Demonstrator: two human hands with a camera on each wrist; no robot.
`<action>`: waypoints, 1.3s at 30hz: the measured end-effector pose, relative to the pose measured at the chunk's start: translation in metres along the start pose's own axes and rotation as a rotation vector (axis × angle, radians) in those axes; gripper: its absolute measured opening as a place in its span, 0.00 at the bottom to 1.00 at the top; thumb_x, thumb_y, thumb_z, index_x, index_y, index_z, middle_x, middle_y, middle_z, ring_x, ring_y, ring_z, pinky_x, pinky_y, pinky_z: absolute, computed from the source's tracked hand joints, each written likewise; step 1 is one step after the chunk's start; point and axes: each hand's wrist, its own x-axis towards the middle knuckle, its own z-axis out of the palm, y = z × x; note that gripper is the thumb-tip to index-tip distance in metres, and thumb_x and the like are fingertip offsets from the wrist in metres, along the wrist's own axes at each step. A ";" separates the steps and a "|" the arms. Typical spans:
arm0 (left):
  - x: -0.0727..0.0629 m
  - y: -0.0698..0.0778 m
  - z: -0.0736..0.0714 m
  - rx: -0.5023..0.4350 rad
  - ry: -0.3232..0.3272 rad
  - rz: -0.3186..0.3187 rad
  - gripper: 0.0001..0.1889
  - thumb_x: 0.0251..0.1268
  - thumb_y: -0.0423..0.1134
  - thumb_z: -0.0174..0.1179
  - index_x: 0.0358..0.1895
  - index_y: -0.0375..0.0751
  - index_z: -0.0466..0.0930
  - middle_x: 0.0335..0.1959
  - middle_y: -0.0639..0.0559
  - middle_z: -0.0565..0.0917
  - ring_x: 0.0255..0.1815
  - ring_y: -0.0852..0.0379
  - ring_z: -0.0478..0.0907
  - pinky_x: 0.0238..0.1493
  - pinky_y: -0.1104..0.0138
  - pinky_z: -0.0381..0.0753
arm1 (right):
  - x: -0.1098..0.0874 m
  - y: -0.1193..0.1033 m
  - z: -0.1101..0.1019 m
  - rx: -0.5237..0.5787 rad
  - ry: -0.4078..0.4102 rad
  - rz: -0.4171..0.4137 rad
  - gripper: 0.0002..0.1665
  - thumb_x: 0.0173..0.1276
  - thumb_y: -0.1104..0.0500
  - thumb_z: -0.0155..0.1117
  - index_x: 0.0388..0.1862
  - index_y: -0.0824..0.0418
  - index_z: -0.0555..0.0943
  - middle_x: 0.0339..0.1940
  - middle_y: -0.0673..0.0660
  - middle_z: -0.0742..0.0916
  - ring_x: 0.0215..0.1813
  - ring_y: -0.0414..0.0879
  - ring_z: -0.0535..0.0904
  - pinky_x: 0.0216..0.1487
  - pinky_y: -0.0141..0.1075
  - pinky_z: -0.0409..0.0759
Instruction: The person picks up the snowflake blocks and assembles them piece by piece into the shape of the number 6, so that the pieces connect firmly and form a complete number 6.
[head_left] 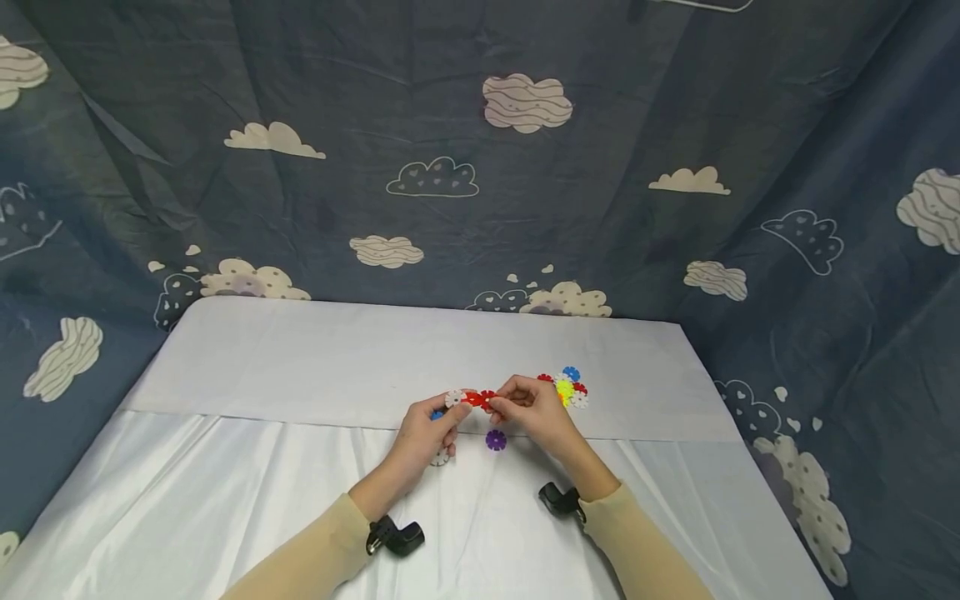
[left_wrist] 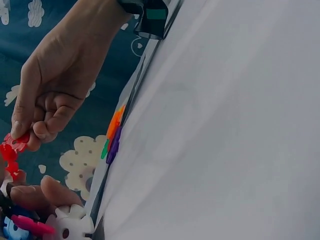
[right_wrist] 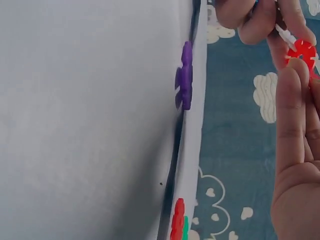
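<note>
My left hand [head_left: 417, 435] grips a joined chain of notched plastic snowflake discs, held just above the table. White [head_left: 454, 398] and red discs stand at its top. Blue [left_wrist: 15, 231], pink [left_wrist: 32, 225] and white discs [left_wrist: 70, 223] show beneath the fingers in the left wrist view. With thumb and fingertips, my right hand [head_left: 538, 414] pinches the red disc [head_left: 487, 399] at the chain's right end. In the right wrist view, a red disc [right_wrist: 302, 54] shows by the right fingertips. Part of the chain is hidden behind the left fingers.
A purple disc [head_left: 496, 440] lies on the white-covered table [head_left: 300, 358] below the hands. Beyond the right hand is a small pile of discs in several colours, with a yellow one [head_left: 564, 391] among them. A dark cloud-print curtain [head_left: 435, 83] hangs behind.
</note>
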 end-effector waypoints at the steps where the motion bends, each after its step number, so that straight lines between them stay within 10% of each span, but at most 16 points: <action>1: 0.000 0.000 0.000 -0.011 -0.003 -0.005 0.22 0.75 0.55 0.66 0.55 0.38 0.86 0.17 0.56 0.71 0.18 0.60 0.70 0.24 0.71 0.79 | 0.000 0.000 0.001 0.005 0.002 0.011 0.07 0.73 0.65 0.72 0.41 0.70 0.84 0.33 0.61 0.92 0.33 0.43 0.90 0.44 0.35 0.91; 7: 0.004 0.000 -0.003 -0.124 -0.069 -0.065 0.32 0.81 0.64 0.54 0.43 0.30 0.79 0.22 0.54 0.77 0.20 0.59 0.76 0.29 0.65 0.88 | 0.003 0.002 0.000 0.026 0.037 0.095 0.08 0.74 0.62 0.71 0.42 0.68 0.84 0.32 0.58 0.92 0.34 0.45 0.91 0.43 0.37 0.92; 13: 0.007 0.002 -0.005 -0.334 -0.205 -0.125 0.40 0.86 0.67 0.29 0.66 0.30 0.69 0.46 0.47 0.84 0.37 0.57 0.84 0.47 0.53 0.92 | 0.006 0.008 -0.003 0.080 0.049 0.128 0.09 0.75 0.62 0.69 0.43 0.69 0.82 0.31 0.55 0.91 0.33 0.46 0.90 0.42 0.38 0.92; 23: 0.011 0.004 -0.015 -0.348 -0.317 -0.114 0.40 0.88 0.64 0.25 0.85 0.35 0.46 0.79 0.30 0.68 0.71 0.43 0.81 0.75 0.51 0.78 | 0.008 0.016 -0.008 0.194 0.036 0.135 0.09 0.77 0.63 0.67 0.45 0.71 0.80 0.29 0.51 0.91 0.32 0.43 0.89 0.39 0.35 0.91; 31: 0.012 0.003 -0.014 -0.396 -0.371 -0.140 0.41 0.85 0.68 0.30 0.86 0.44 0.49 0.77 0.33 0.69 0.64 0.50 0.84 0.64 0.56 0.85 | 0.007 0.014 -0.006 0.131 0.011 0.159 0.10 0.76 0.64 0.68 0.49 0.70 0.82 0.30 0.53 0.91 0.31 0.43 0.89 0.39 0.36 0.91; 39: 0.009 0.005 -0.010 -0.248 -0.324 -0.149 0.38 0.89 0.61 0.32 0.73 0.28 0.68 0.65 0.39 0.84 0.64 0.52 0.86 0.70 0.56 0.83 | 0.007 0.009 -0.004 0.070 0.002 0.146 0.13 0.76 0.62 0.68 0.54 0.67 0.84 0.33 0.56 0.92 0.32 0.45 0.89 0.41 0.36 0.92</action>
